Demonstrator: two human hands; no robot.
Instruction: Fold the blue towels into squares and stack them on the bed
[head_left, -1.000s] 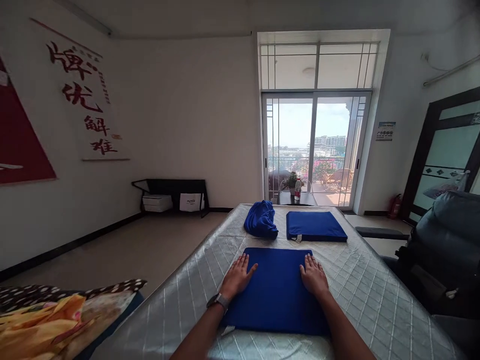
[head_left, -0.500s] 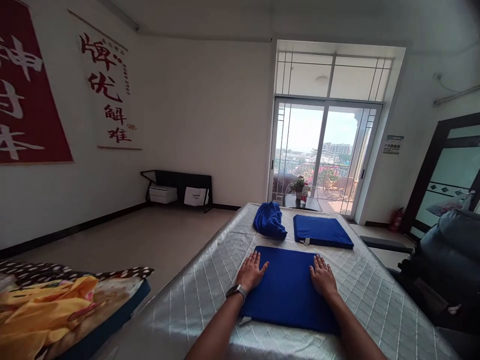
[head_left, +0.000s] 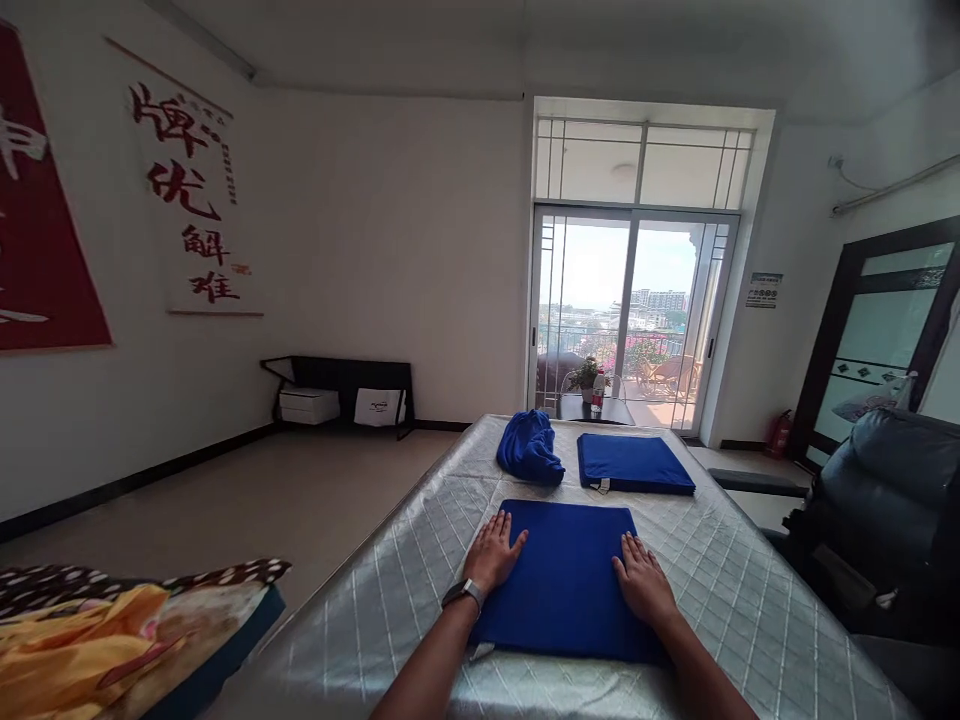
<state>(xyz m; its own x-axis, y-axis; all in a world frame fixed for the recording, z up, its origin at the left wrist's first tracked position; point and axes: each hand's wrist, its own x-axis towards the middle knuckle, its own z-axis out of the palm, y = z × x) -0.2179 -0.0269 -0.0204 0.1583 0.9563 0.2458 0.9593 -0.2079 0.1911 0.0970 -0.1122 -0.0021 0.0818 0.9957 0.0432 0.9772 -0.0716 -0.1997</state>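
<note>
A flat blue fabric square [head_left: 566,585], like a folded cloth or thin cushion, lies in front of me on the silver quilted table cover [head_left: 390,590]. My left hand [head_left: 495,552] rests flat on its left edge, fingers stretched out, a watch on the wrist. On the opposite edge lies my right hand [head_left: 645,578], palm down with the fingers extended. A white tag shows at the near left corner. Farther back are a crumpled blue cloth [head_left: 531,447] on the left and a neat flat blue stack [head_left: 634,463] with a white tag on the right.
Patterned bedding with a yellow cloth [head_left: 97,640] lies low at the left. A dark leather chair [head_left: 889,510] stands at the right. Beyond the table's far end, a small table [head_left: 581,408] with a plant and bottle stands by the sliding glass door [head_left: 585,300].
The view has shifted slightly, so the room appears moved a little left. My right hand sits slightly lower along the square's right edge; both hands stay flat on it.
</note>
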